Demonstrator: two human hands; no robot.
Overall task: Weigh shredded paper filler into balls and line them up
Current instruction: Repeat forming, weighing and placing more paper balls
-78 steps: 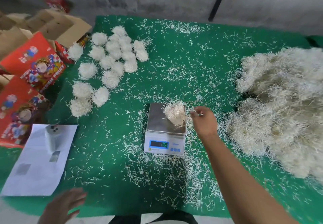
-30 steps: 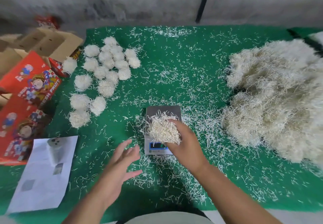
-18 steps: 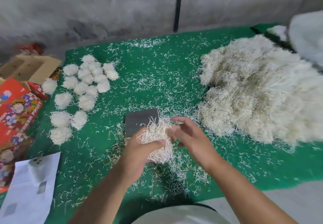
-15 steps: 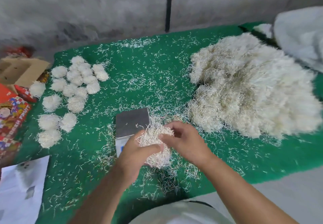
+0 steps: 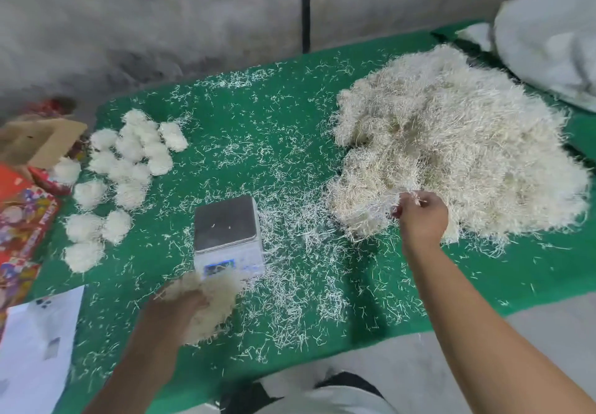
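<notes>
Shredded paper filler sits bunched in the left hand (image 5: 180,308), whose fingers curl round a loose wad (image 5: 209,304) held low over the tabletop (image 5: 258,142), just in front of the scale (image 5: 228,239); the right hand (image 5: 421,215) reaches to the near edge of the big filler pile (image 5: 451,155) and pinches a few strands between thumb and fingertips. Judging by this, the weighed portion is being shaped while the other hand starts the next one. To do it well, the left hand should squeeze and roll the wad until stray ends tuck in, then set it beside the nearest finished balls (image 5: 122,174) at the left so the row runs on without gaps. The right hand should pull a modest tuft, since the strands cling and a large pull would drag extra off the pile. The scale's steel pan carries only a couple of stray bits and its display is partly hidden by the wad. Loose shreds (image 5: 300,268) litter the green cover around the scale and could ride onto the pan and skew a reading. Red printed boxes (image 5: 22,220) and an open carton (image 5: 42,142) crowd the left edge next to the balls, a white sheet (image 5: 35,342) lies at the near left corner, and a pale bag (image 5: 548,42) rests behind the pile
</notes>
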